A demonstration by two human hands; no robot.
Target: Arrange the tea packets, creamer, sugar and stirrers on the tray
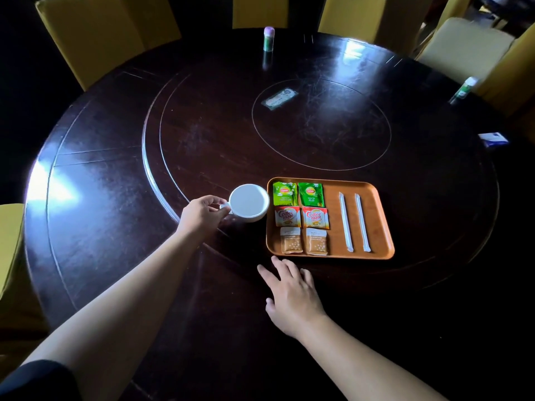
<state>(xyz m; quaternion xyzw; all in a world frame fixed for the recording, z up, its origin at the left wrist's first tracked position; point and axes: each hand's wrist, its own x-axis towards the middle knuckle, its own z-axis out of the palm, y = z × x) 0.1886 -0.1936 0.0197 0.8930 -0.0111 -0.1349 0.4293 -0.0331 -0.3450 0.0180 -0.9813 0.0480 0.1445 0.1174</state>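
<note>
An orange tray lies on the dark round table. On its left part sit two green tea packets, below them two creamer sachets, and below those two sugar packets. Two wrapped stirrers lie lengthwise on the right part. A white cup stands just left of the tray, and my left hand grips its handle. My right hand rests flat on the table below the tray's near edge, fingers spread, holding nothing.
A small bottle with a purple cap stands at the far edge. A flat card lies at the centre of the table. Another bottle and a blue-white box are at the right. Yellow chairs ring the table.
</note>
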